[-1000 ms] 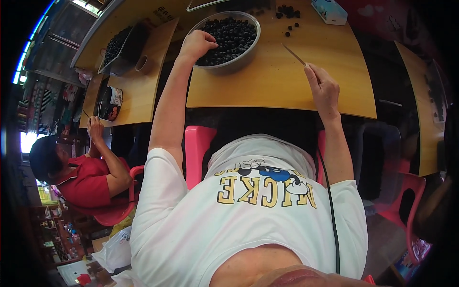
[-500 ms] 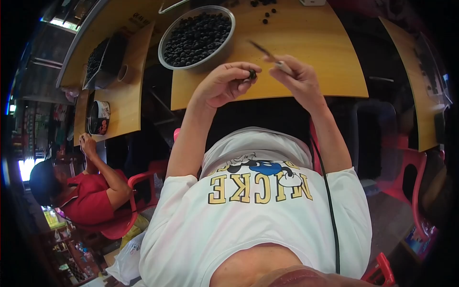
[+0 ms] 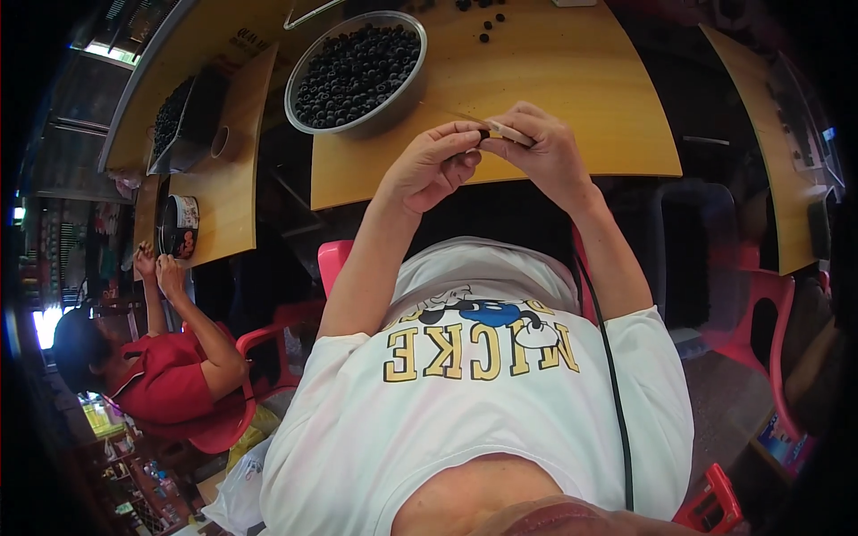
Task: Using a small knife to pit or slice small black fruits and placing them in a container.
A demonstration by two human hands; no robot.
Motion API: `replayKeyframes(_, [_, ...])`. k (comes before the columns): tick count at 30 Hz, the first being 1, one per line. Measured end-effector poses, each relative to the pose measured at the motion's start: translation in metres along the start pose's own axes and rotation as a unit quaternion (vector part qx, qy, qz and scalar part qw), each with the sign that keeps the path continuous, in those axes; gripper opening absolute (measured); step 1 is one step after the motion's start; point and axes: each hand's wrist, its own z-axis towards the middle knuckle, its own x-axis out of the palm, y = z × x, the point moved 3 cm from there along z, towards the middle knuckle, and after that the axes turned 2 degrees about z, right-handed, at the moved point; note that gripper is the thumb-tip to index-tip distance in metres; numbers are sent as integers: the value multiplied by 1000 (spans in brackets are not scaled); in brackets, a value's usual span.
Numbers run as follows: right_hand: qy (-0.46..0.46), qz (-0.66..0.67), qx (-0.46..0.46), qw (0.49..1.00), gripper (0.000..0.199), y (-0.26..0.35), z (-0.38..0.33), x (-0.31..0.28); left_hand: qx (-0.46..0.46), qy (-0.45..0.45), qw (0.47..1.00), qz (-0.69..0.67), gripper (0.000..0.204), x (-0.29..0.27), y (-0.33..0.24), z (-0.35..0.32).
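Note:
My left hand (image 3: 431, 165) is closed, pinching a small black round piece (image 3: 483, 135) between thumb and fingertips. In my right hand (image 3: 550, 150) is a knife (image 3: 511, 134) with a pale handle; its thin blade points left, over the black piece. Both hands meet above the near edge of a wooden table (image 3: 572, 80), fingertips almost touching. Just beyond my left hand stands a clear plastic bowl (image 3: 393, 114), heaped with many similar black round pieces (image 3: 357, 76). How the blade meets the piece is partly hidden by my fingers.
A few loose black pieces (image 3: 484, 37) lie at the table's far side. To the left, a person in red (image 3: 179, 371) sits at another table (image 3: 234, 192) bearing a dark container (image 3: 198, 112) and a printed tub (image 3: 183, 223). Red chairs (image 3: 751, 335) stand at the right.
My right hand has come left and the knife has moved to the black piece in my left hand. The bowl appears slightly shifted left in view. The co-worker's hands have moved apart.

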Motion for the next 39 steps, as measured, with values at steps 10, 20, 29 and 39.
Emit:
replayKeyframes(10, [-114, -131, -129, 976, 27, 7, -7, 15, 65, -3, 973, -222, 16, -2, 20, 2])
replayKeyframes(20, [-41, -198, -205, 958, 25, 30, -9, 16, 159, 39, 969, -183, 20, -17, 1, -11])
replayKeyframes(29, [-41, -248, -177, 951, 25, 26, -6, 19, 134, 70, 967, -206, 19, -21, 5, -18])
replayKeyframes(39, [-33, -254, -172, 951, 24, 22, -6, 17, 140, 54, 967, -205, 17, -20, 4, -21])
